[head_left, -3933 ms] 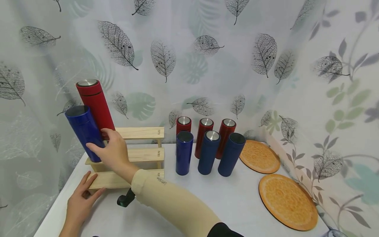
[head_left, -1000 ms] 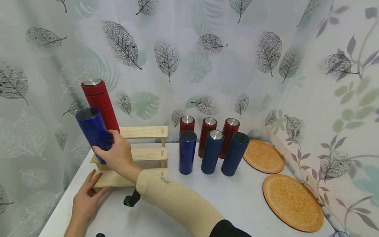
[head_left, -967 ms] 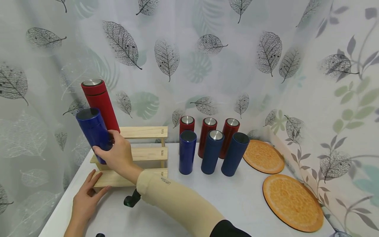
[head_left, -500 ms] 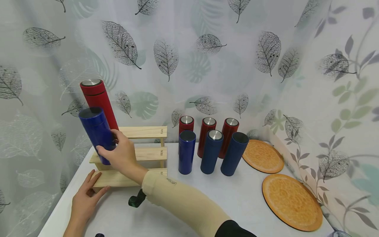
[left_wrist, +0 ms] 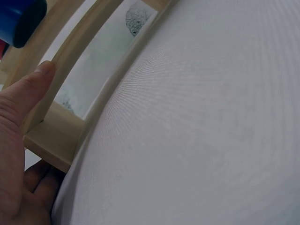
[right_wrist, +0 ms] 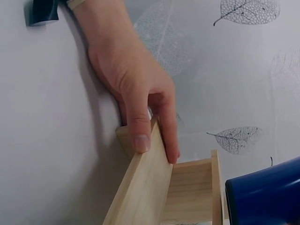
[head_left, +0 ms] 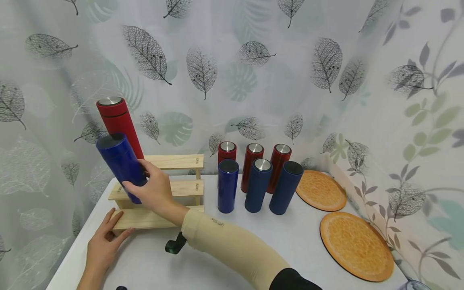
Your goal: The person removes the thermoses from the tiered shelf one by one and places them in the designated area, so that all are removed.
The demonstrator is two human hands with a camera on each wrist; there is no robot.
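Observation:
A three-step wooden rack (head_left: 159,218) stands at left on the white table. My right hand (head_left: 156,193) holds a glossy blue thermos bottle (head_left: 121,159), its base at the middle step near the left end and its top leaning left in the head view. Behind it a red thermos bottle (head_left: 119,121) with a silver lid stands at the top step's left end, its lower part hidden. My left hand (head_left: 103,243) grips the left end of the lowest step. In the right wrist view the left hand's thumb lies on the front edge of the step board (right_wrist: 145,178).
To the right of the rack stand three blue bottles (head_left: 227,189) in front of three red ones (head_left: 251,165). Two round, tan flat mats (head_left: 357,245) lie at far right. A leaf-print curtain (head_left: 203,121) hangs behind the table.
The right hand has shifted the blue bottle a little to the right along the middle step. The left hand keeps its grip on the rack, and the red bottle has not moved.

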